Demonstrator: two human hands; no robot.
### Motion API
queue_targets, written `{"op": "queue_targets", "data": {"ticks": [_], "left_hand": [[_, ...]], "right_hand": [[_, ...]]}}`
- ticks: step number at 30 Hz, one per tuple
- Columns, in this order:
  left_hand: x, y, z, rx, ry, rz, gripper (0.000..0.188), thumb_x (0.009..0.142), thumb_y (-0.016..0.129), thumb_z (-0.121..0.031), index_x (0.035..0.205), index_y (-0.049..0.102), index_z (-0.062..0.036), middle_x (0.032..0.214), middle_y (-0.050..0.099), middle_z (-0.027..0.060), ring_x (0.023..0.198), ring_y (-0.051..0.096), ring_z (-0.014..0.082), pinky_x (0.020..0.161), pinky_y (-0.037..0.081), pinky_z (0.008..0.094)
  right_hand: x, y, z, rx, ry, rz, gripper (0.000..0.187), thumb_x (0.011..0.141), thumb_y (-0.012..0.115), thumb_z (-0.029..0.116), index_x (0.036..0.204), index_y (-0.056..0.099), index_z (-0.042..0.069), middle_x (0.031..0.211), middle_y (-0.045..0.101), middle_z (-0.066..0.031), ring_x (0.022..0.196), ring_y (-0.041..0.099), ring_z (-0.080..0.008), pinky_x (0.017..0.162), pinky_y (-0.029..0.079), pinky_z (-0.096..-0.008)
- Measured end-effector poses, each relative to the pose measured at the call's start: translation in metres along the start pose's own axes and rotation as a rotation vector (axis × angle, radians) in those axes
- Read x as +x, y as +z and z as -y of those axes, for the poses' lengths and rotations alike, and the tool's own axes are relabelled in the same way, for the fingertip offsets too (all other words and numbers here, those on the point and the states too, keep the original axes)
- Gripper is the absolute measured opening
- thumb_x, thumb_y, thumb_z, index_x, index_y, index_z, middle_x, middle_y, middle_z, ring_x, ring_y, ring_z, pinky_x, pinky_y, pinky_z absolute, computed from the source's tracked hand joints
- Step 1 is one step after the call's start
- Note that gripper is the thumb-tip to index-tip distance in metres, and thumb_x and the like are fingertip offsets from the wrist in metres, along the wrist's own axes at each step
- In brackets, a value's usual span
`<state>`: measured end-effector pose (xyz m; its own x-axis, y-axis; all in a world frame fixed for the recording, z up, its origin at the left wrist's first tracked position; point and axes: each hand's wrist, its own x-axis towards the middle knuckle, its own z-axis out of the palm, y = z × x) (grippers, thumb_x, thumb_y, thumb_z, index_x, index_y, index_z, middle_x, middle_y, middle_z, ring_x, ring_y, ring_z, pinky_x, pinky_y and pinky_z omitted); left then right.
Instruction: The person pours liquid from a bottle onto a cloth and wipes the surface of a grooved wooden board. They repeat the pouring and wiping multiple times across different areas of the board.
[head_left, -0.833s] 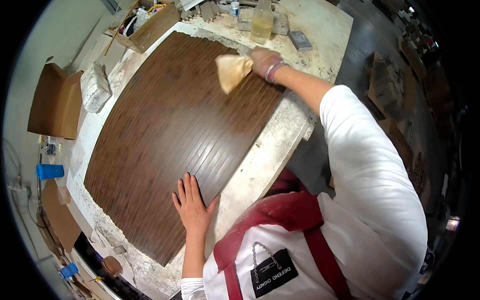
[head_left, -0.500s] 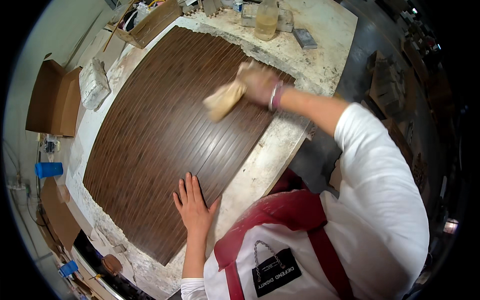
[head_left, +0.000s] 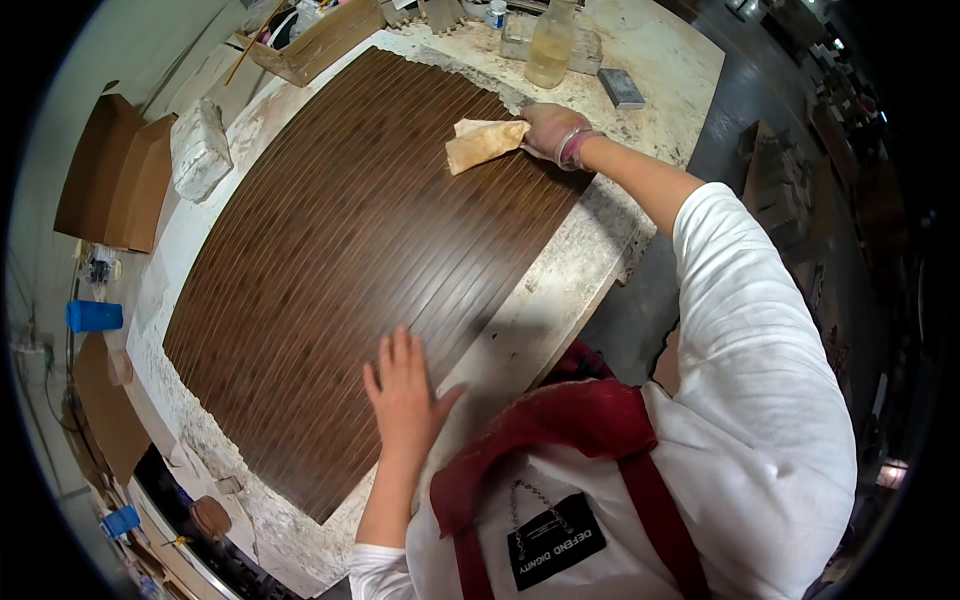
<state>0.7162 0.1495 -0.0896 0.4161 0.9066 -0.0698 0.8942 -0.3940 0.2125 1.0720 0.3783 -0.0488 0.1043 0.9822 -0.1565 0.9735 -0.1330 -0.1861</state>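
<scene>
A broad brown wooden panel made of many narrow strips lies flat on the pale, stained worktable. At the panel's far right part, my right hand grips a cream-coloured cloth, which spreads out to the left over the strips. A pinkish glove and a bangle show at that wrist. Over the panel's near edge is my left hand, fingers stretched out and thumb apart, holding nothing. Whether its palm touches the wood I cannot tell.
Beyond the panel stand a bottle of yellowish liquid, a grey block and a small white-and-blue bottle. To the left are a wooden box, a white wrapped bundle, an open cardboard box and a blue cup.
My right hand has moved the cloth toward the panel's far right edge. My left hand has shifted slightly right and its fingers stay stretched out.
</scene>
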Motion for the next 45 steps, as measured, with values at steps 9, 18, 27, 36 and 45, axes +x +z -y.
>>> {"op": "queue_targets", "data": {"ticks": [9,18,27,36,45], "left_hand": [[0.047,0.017,-0.032,-0.04,0.07,-0.076,0.089,0.076,0.077,-0.031,0.148,0.032,-0.0051,0.157,0.03,0.0093,0.144,0.03,0.0289,0.112,0.026,0.0555],[0.051,0.009,-0.034,-0.048,-0.007,-0.077,0.086,0.075,0.077,-0.037,0.146,0.039,-0.0092,0.155,0.034,0.0046,0.142,0.029,0.0393,0.111,0.025,0.0616],[0.048,0.01,-0.033,-0.094,-0.008,-0.073,0.087,0.074,0.078,-0.037,0.147,0.039,-0.01,0.156,0.032,0.0058,0.141,0.031,0.0374,0.112,0.026,0.0564],[0.049,0.014,-0.032,-0.153,-0.017,-0.129,0.088,0.069,0.081,-0.038,0.144,0.043,-0.0112,0.154,0.031,0.0182,0.14,0.031,0.0391,0.11,0.029,0.0553],[0.058,-0.002,-0.021,-0.189,0.006,-0.062,0.093,0.064,0.085,-0.043,0.143,0.045,-0.0139,0.155,0.027,0.0204,0.14,0.027,0.0451,0.11,0.024,0.0611]], "right_hand": [[-0.031,0.024,0.025,-0.022,-0.174,-0.049,0.019,0.082,0.06,0.011,0.097,0.07,0.006,0.097,0.07,-0.0162,0.089,0.069,-0.0312,0.075,0.056,-0.0405],[-0.023,0.026,0.019,-0.116,-0.343,-0.107,0.018,0.08,0.057,0.002,0.094,0.069,0.004,0.099,0.069,-0.0168,0.092,0.068,-0.0319,0.079,0.056,-0.0393],[-0.016,0.019,0.023,-0.131,-0.223,0.016,0.02,0.083,0.058,0.008,0.1,0.07,0.005,0.104,0.069,-0.0164,0.096,0.068,-0.0307,0.086,0.053,-0.0406],[0.032,0.022,-0.028,0.325,0.112,0.143,0.051,0.081,0.067,0.046,0.112,0.065,0.006,0.114,0.066,-0.0181,0.104,0.064,-0.0333,0.089,0.049,-0.0404],[-0.005,0.017,0.0,-0.075,-0.228,-0.028,0.026,0.087,0.062,0.028,0.103,0.068,0.009,0.1,0.069,-0.0159,0.095,0.067,-0.0337,0.081,0.053,-0.0416]]}}
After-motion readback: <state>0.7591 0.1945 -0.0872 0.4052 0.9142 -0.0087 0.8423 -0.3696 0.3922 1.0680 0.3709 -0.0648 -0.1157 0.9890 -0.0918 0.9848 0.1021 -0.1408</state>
